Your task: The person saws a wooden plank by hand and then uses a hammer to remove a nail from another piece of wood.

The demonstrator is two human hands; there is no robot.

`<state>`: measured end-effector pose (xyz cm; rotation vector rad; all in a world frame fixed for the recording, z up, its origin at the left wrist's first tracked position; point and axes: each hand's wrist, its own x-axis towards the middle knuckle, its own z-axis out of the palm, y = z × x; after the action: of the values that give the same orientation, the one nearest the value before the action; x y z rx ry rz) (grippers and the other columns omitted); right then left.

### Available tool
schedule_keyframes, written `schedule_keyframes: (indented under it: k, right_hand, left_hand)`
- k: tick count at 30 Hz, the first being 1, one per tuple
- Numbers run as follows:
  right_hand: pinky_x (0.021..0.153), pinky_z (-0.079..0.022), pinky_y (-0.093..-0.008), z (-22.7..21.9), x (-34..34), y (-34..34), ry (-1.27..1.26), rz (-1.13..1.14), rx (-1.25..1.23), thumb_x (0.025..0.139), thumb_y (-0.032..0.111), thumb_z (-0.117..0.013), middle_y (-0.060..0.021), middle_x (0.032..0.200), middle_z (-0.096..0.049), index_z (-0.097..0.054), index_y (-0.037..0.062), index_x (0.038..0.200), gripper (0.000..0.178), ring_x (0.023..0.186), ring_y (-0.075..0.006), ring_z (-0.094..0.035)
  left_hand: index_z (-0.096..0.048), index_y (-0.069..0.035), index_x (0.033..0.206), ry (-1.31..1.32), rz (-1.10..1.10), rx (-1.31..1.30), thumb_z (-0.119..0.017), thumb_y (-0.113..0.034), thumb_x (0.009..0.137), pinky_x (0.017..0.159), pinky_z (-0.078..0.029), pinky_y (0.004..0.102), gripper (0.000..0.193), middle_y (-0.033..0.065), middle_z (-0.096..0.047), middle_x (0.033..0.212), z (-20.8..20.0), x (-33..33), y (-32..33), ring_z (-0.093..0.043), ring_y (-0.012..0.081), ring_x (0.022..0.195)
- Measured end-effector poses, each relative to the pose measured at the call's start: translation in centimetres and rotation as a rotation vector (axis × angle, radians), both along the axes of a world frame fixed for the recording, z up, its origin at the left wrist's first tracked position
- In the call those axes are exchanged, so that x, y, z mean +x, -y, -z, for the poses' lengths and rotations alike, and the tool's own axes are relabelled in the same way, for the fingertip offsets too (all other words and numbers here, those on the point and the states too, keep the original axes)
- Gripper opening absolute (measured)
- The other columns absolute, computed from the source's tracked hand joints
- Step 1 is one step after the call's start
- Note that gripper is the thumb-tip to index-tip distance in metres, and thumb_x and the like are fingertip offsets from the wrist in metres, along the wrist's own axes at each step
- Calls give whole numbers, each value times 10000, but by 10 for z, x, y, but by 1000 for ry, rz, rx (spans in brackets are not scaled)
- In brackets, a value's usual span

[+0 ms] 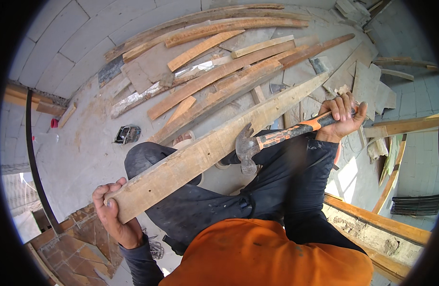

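A long wooden board (195,155) lies slantwise over my lap, its near end at the left and its far end toward the upper right. A few dark holes or nail marks dot its face. My left hand (115,209) is wrapped round the near end, thumb on top. My right hand (342,117) grips the handle of a claw hammer (286,133) with an orange and black grip. The hammer's metal head is over the board's edge near its middle, claw upward; whether it touches the board I cannot tell.
Beyond the board lie several loose planks (224,78) and broken flat sheets (145,66) on the floor. A small dark box-like object (127,134) sits to the left. Block walls (62,43) rise behind. A timber-edged opening (381,224) is at the lower right, brown tiles (81,248) at the lower left.
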<state>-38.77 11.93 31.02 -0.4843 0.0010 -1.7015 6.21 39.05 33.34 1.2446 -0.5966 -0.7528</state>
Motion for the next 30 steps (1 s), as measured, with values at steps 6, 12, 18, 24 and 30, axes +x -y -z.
schedule_keyframes:
  k: [6, 12, 18, 24, 30]
  right_hand:
    - [431, -438, -261, 6, -6, 16, 4, -75, -106, 994, 399, -600, 36, 549, -481, -512, 89, 811, 371, 433, -87, -464]
    - [391, -426, -261, -8, -12, 25, -58, -13, -32, 1010, 367, -579, 40, 535, -470, -504, 106, 797, 346, 386, -87, -444]
    - [354, -412, -243, -77, 39, 4, -322, 159, 23, 1019, 310, -591, 58, 514, -425, -504, 125, 777, 316, 367, -60, -410]
    - [326, -392, -213, -91, 62, -7, -403, 310, 141, 998, 234, -650, 69, 516, -415, -575, 171, 767, 251, 350, -42, -392]
    - [313, -392, -211, -98, 77, -19, -421, 354, 147, 1011, 229, -637, 66, 517, -421, -578, 187, 760, 261, 352, -42, -406]
  left_hand:
    - [-511, -37, 1300, -4, 32, 9, -658, -263, 947, 1150, -391, 480, 445, 125, -647, 1148, -1, 4, -2, -583, 336, 1256]
    - [-514, -32, 1287, 39, 56, 28, -662, -270, 940, 1137, -403, 472, 446, 128, -656, 1127, -2, 2, -2, -593, 329, 1244]
    - [-547, -45, 1140, 14, 72, 2, -660, -191, 931, 1108, -430, 478, 279, 139, -622, 1080, -1, 1, 2, -628, 320, 1146]
    - [-538, -65, 1043, 86, 43, 0, -627, -130, 922, 1084, -434, 485, 164, 123, -560, 1062, 0, 2, -1, -616, 321, 1123]
    - [-517, -71, 1055, 81, 73, 18, -640, -177, 943, 1077, -423, 441, 198, 112, -545, 1092, -2, 9, -12, -594, 274, 1136]
